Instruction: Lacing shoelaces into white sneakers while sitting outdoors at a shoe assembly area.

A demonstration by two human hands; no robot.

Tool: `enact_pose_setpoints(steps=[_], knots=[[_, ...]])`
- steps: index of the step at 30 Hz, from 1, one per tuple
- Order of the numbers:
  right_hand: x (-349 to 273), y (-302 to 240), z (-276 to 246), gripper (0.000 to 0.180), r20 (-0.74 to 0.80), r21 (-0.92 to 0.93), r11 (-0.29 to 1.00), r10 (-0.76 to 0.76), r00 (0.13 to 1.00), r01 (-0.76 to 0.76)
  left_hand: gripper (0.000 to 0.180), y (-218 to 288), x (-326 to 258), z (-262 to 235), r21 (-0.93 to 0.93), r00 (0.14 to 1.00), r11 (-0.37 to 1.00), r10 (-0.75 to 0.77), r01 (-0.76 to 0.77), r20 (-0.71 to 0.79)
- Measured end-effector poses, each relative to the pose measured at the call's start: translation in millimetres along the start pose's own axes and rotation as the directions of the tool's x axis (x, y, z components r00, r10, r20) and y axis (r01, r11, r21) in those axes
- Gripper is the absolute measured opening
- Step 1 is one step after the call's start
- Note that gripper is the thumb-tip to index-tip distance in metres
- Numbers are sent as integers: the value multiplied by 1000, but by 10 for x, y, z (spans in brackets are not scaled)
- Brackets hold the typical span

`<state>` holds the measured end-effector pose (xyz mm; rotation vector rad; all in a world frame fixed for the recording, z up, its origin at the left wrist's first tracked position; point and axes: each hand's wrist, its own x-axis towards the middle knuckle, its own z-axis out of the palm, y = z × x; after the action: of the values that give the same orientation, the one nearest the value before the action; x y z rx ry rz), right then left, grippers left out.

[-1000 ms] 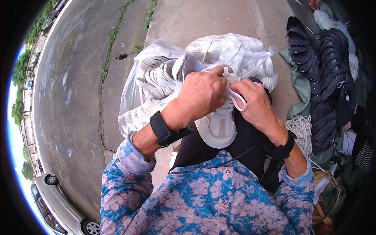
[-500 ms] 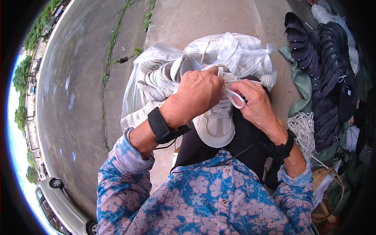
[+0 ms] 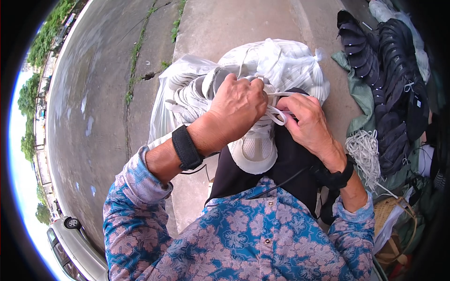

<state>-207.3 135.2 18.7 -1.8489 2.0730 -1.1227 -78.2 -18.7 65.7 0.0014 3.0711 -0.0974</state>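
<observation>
A white sneaker (image 3: 253,157) with a mesh toe rests on my dark-trousered lap, its toe toward me. My left hand (image 3: 238,108) is closed over the shoe's throat, where a strand of white shoelace (image 3: 277,114) runs out from its fingers; the fingertips are turned out of sight. From the right, my right hand (image 3: 305,122) pinches the lace between thumb and forefinger. A loop of lace hangs between the two hands.
Beyond my hands, clear plastic bags (image 3: 276,54) hold several pale shoes (image 3: 190,93). Rows of black shoe pieces (image 3: 396,89) lie on green cloth at right, with a bundle of white laces (image 3: 363,152) and a wicker basket (image 3: 386,210) nearer. A parked car (image 3: 77,253) stands lower left.
The sneaker has shifted slightly left. My left hand has turned and its elbow swung outward. The lace loop at my right fingers is now smaller and its strands lie differently.
</observation>
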Motion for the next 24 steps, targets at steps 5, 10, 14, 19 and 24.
enact_pose_setpoints(steps=[5, 10, 14, 19, 24], knots=[[-52, 51, -191, 14, 2, 100, 986, 133, 991, -133, 15, -362, -121, -126, 161, 979, 980, -90, 120, -182], [-53, 73, -260, 9, 43, 285, 915, 286, 957, -286, 7, -735, -251, -290, -40, 967, 984, -177, 173, -182], [-47, 61, -277, 10, 86, 358, 859, 359, 929, -365, 10, -386, -181, -84, -422, 989, 907, -67, 6, -130], [-61, 58, -304, 11, 122, 397, 820, 399, 909, -413, 11, -271, -144, 120, -468, 994, 884, -66, 16, -90], [-60, 62, -389, 11, 145, 383, 798, 446, 883, -466, 9, -330, -139, 100, -428, 990, 904, -43, -20, -138]])
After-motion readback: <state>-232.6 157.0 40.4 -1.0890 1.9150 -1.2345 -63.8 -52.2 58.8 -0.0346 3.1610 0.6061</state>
